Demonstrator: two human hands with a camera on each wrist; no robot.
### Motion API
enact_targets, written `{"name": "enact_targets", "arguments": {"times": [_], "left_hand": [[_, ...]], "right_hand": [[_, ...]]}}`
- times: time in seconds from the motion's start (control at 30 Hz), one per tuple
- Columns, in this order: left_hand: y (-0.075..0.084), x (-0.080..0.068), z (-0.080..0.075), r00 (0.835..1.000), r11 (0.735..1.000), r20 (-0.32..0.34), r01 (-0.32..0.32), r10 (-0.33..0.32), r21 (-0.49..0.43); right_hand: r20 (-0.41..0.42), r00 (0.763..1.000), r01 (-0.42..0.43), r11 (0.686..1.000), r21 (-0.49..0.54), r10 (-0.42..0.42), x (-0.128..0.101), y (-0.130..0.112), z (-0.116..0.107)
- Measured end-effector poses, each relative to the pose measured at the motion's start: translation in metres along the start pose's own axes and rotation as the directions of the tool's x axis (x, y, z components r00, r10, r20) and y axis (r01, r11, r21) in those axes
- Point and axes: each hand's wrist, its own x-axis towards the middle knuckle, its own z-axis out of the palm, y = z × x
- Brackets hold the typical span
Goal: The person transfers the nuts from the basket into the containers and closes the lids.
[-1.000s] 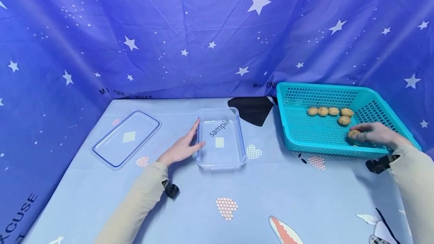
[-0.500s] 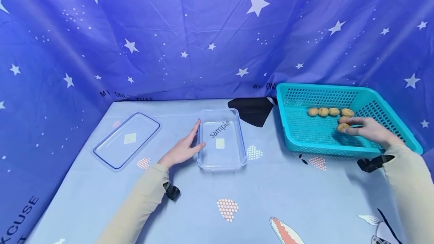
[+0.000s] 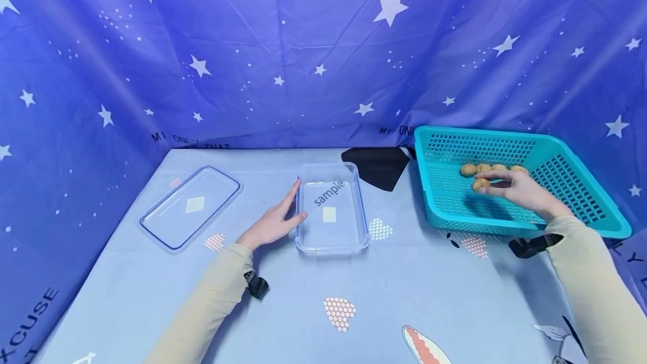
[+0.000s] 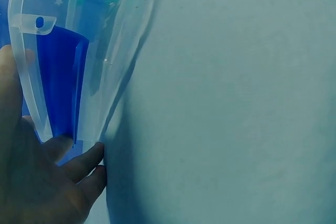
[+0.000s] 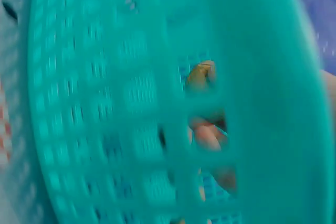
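My right hand (image 3: 528,192) reaches over the near side of the turquoise basket (image 3: 470,220) and pinches a walnut (image 3: 480,185) between thumb and fingers. Behind it, several more walnuts (image 3: 468,169) lie in a row, partly covered by the hand. In the right wrist view the basket wall hides most of the hand; a walnut (image 5: 199,75) and fingertips (image 5: 209,136) show through its holes. My left hand (image 3: 270,223) rests with extended fingers against the left side of a clear lidless plastic container (image 3: 331,240). In the left wrist view, fingers (image 4: 86,163) touch its outer wall.
The container's clear blue-rimmed lid (image 3: 189,235) lies flat on the left of the light blue tablecloth (image 3: 283,308). A purple star-patterned curtain (image 3: 232,49) closes off the back and sides. The basket's raised rim stands between the right forearm and the walnuts.
My right hand has moved left inside the basket, with the walnut between its fingers, toward the front of the row. The left hand and container have stayed in place.
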Motion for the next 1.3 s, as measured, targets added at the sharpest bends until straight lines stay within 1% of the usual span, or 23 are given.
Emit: {"name": "enact_targets", "arguments": {"times": [0.1,0.2,0.3,0.47,0.57,0.7,0.8,0.93,1.03,1.17,1.3], "left_hand": [[0.0,0.001,-0.001,1.0,1.0,0.0,0.0,0.0,0.011],[0.001,0.001,-0.001,1.0,1.0,0.007,-0.001,0.001,0.029],[0.001,0.001,0.0,1.0,0.999,0.01,-0.002,0.001,0.037],[0.003,0.0,0.0,1.0,0.999,0.013,-0.001,0.001,0.036],[0.004,-0.001,-0.001,1.0,0.999,0.019,0.0,-0.001,0.044],[0.003,-0.002,-0.003,1.0,0.998,0.021,0.005,-0.006,0.059],[0.002,-0.001,-0.004,1.0,0.998,0.021,0.009,-0.01,0.056],[0.001,-0.001,-0.005,1.0,0.999,0.024,0.008,-0.009,0.051],[0.0,0.0,-0.006,1.0,0.998,0.025,0.006,-0.007,0.054],[0.0,0.001,-0.006,1.0,0.999,0.028,-0.001,0.0,0.054],[-0.001,0.002,-0.005,1.0,0.999,0.029,-0.006,0.004,0.053]], "right_hand": [[-0.013,0.999,0.031,1.0,0.001,-0.031,0.003,-0.01,0.006],[-0.017,0.996,0.088,0.996,0.015,-0.088,0.005,-0.018,0.013],[-0.008,0.993,0.114,0.993,0.022,-0.114,0.007,-0.027,0.018],[0.003,0.995,0.098,0.995,0.031,-0.098,0.011,-0.043,0.026],[-0.025,0.993,0.115,0.992,0.045,-0.114,0.013,-0.05,0.027],[-0.061,0.989,0.14,0.987,0.08,-0.135,0.016,-0.061,0.028],[-0.06,0.988,0.151,0.982,0.112,-0.145,0.018,-0.069,0.029],[-0.068,0.988,0.145,0.977,0.155,-0.136,0.022,-0.081,0.031],[-0.084,0.988,0.141,0.971,0.192,-0.127,0.027,-0.09,0.033],[-0.088,0.987,0.153,0.962,0.227,-0.136,0.035,-0.105,0.038],[-0.077,0.983,0.182,0.946,0.269,-0.168,0.042,-0.119,0.046]]}}
